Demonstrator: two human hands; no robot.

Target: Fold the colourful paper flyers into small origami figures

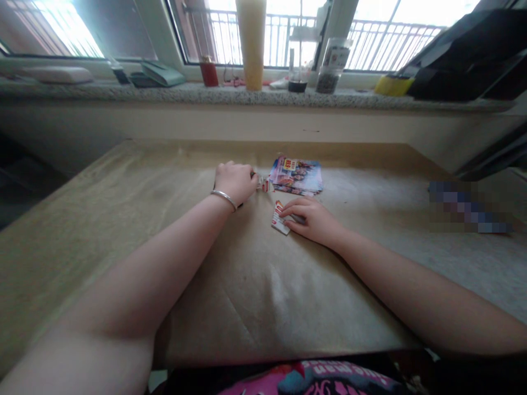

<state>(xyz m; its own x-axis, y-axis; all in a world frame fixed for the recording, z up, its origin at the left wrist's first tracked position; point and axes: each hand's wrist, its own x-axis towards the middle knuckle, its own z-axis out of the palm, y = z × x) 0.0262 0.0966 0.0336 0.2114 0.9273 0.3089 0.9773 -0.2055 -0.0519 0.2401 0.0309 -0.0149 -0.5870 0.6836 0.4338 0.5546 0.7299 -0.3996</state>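
My left hand (234,181), with a silver bangle at its wrist, is closed near the middle of the table. A small red-and-white printed paper piece (265,185) sticks out at its fingertips; the rest is hidden by the hand. Closer to me, my right hand (310,219) has its thumb and fingers on a small white card with red and orange print (280,219), gripping its right edge. Just beyond both hands lies a stack of colourful printed leaflets (297,175) with a yellow price label.
A brown cover (247,285) lies over the table. A blurred long blue item (469,208) is at the right. On the granite windowsill (164,96) stand a tall yellow cylinder (253,44), a red bottle (209,72), a clear container (331,66) and a black bag (465,60).
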